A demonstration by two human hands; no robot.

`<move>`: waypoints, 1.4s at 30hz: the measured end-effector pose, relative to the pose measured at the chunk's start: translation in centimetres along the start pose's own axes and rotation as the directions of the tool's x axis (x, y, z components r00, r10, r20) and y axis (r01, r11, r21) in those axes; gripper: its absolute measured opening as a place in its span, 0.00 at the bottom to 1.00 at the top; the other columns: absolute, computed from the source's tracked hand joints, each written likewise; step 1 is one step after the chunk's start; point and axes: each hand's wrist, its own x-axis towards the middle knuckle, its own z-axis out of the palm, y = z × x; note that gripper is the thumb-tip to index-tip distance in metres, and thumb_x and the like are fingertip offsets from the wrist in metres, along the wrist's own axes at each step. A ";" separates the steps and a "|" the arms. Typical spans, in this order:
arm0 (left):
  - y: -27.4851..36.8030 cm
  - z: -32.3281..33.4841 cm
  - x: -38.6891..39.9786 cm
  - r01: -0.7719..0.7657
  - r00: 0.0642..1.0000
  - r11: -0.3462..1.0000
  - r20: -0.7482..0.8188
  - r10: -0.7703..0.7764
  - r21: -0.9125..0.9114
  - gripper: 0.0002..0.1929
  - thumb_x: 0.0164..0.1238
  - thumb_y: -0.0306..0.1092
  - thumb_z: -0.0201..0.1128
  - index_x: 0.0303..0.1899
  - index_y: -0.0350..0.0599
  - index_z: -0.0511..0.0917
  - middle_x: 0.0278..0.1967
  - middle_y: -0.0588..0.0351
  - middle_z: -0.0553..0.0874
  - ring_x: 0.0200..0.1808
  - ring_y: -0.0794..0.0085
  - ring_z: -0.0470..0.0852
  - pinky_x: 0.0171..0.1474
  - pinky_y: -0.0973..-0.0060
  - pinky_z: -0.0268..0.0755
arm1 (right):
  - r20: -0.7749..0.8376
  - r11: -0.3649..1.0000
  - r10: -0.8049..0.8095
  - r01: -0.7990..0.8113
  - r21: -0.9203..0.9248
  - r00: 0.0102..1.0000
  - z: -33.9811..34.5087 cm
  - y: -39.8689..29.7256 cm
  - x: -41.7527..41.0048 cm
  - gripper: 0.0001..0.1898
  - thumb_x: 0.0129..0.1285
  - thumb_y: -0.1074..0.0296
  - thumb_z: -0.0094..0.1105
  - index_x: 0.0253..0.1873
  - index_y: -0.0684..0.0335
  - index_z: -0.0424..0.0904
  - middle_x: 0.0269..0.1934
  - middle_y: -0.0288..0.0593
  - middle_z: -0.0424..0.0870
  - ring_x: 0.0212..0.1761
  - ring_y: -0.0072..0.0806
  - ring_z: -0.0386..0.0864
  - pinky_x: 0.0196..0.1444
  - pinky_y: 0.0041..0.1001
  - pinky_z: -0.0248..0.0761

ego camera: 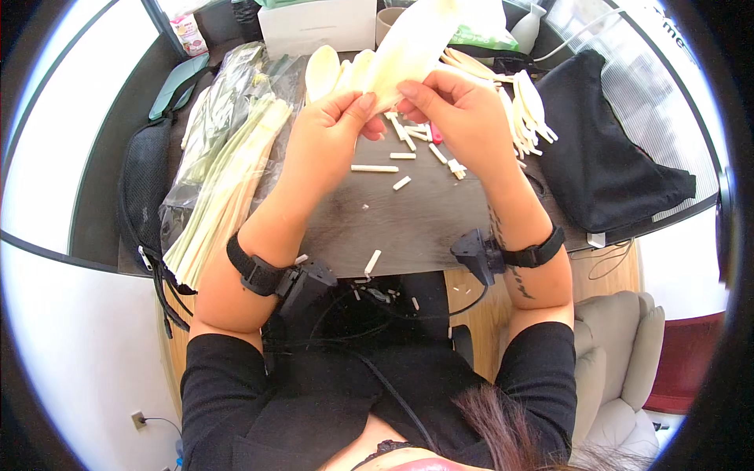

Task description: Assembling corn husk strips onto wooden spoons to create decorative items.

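A large cream petal-shaped piece (417,50) is raised over the far part of the table. My left hand (337,120) pinches its narrow lower end between thumb and fingers. Close by on the right, my right hand (456,109) grips the same end at its other edge. Smaller cream petal-shaped pieces (323,73) lie just behind my left hand. Several short, pale cut stem pieces (402,156) are scattered below the hands, and a pink-handled object (436,133) shows partly beside my right wrist.
Clear plastic packaging with a bundle of pale green and cream stems (227,188) lies left, beside a black mesh bag (144,176). On the right are slender cream pieces (529,109) and a black cloth item (601,153). A white box (318,26) and vase (527,28) stand behind.
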 end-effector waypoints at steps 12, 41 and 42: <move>-0.4 0.4 -0.3 -0.079 0.996 0.986 0.063 0.070 0.148 0.15 0.70 0.39 0.61 0.45 0.34 0.82 0.27 0.58 0.85 0.30 0.80 0.80 0.36 0.79 0.72 | 0.041 0.830 -0.301 0.283 -0.480 0.953 -5.2 -2.5 2.2 0.10 0.60 0.65 0.68 0.44 0.61 0.86 0.31 0.35 0.86 0.32 0.13 0.80 0.36 0.16 0.72; 1.1 -0.1 0.1 0.105 0.994 0.988 -0.015 -0.107 -0.113 0.13 0.74 0.39 0.57 0.41 0.37 0.80 0.28 0.55 0.86 0.25 0.79 0.83 0.30 0.83 0.74 | -0.184 0.969 -0.157 0.188 0.162 0.970 0.2 0.3 1.6 0.13 0.66 0.61 0.63 0.44 0.66 0.85 0.30 0.31 0.86 0.30 0.11 0.77 0.35 0.17 0.72; 1.1 -0.2 0.1 0.086 0.996 0.990 -0.005 -0.087 -0.108 0.14 0.74 0.40 0.56 0.42 0.37 0.80 0.28 0.55 0.86 0.25 0.79 0.83 0.30 0.84 0.74 | -0.194 0.960 -0.170 0.207 0.187 0.966 0.2 0.4 1.7 0.13 0.66 0.61 0.63 0.45 0.66 0.85 0.30 0.31 0.86 0.30 0.11 0.77 0.35 0.17 0.72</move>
